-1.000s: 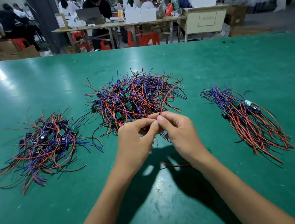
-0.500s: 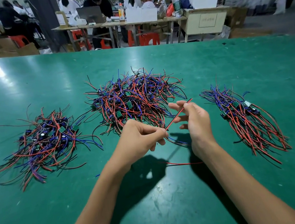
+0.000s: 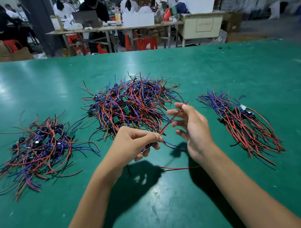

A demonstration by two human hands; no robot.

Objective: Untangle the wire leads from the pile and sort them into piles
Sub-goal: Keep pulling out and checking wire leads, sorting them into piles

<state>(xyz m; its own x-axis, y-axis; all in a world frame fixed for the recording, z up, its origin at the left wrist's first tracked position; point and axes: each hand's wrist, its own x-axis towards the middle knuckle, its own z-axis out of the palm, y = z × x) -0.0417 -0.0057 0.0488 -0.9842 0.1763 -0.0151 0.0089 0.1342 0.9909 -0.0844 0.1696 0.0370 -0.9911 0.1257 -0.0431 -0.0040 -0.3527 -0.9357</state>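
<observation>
At the centre of the frame the left hand (image 3: 136, 142) is curled around one wire lead (image 3: 173, 119), while the right hand (image 3: 191, 126) pinches its red-and-black end between thumb and forefinger, other fingers spread. The tangled pile (image 3: 131, 101) just above on the green table (image 3: 234, 65) remains large. A combed pile (image 3: 241, 121) lies at right and a looser pile (image 3: 40, 146) at left, so sorting looks roughly halfway.

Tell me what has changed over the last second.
The hands, pinched together a second ago, have drawn apart: the right hand slid rightward along the red-black lead, while the left hand keeps pinching its near end. The three wire piles lie unchanged.
</observation>
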